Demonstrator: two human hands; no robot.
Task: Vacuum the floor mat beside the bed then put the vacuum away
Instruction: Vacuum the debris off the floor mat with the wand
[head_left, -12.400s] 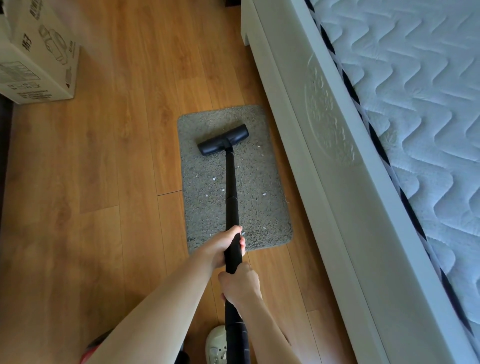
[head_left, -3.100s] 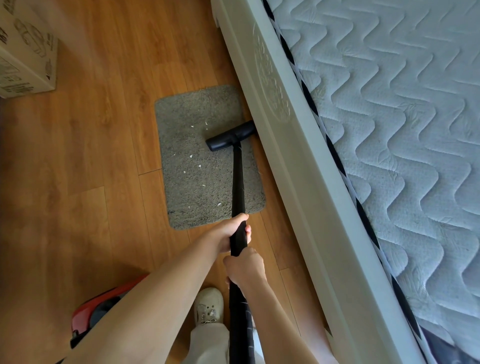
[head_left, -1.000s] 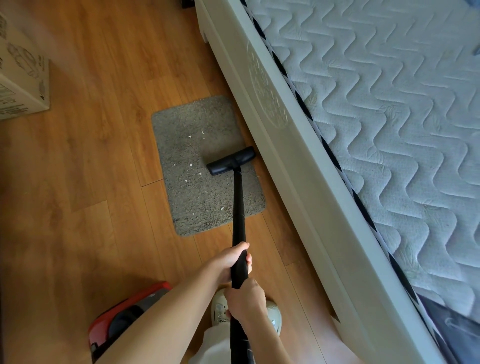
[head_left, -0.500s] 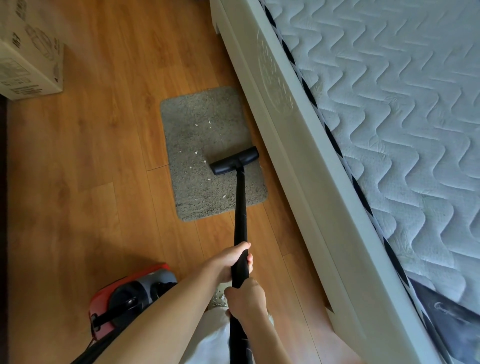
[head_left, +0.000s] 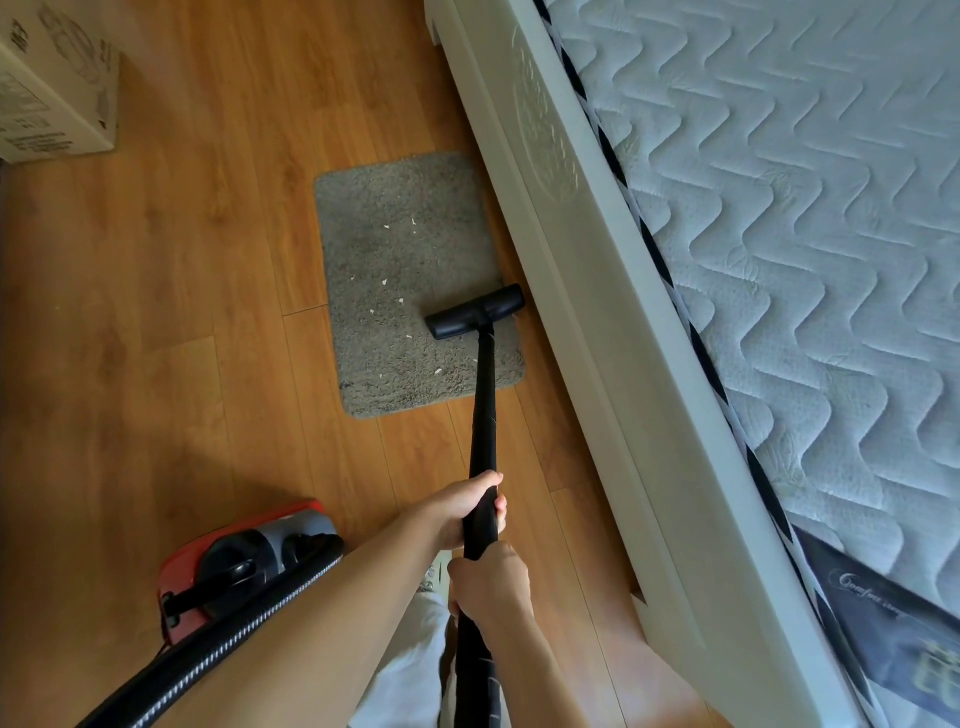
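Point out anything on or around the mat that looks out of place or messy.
Small white scraps lie scattered over the middle and left of the grey mat, beside the vacuum head. The mat also lies slightly askew to the bed frame. Nothing looks damaged.

Your forearms are bare to the near edge of the frame, no sleeves in sight. Both hands, left hand (head_left: 462, 512) and right hand (head_left: 491, 584), are bare: no gloves, rings or watch showing. Light, off-white trousers (head_left: 402, 670) cover your leg. A pale shoe (head_left: 434, 571) with a perforated upper peeks out between your arms.
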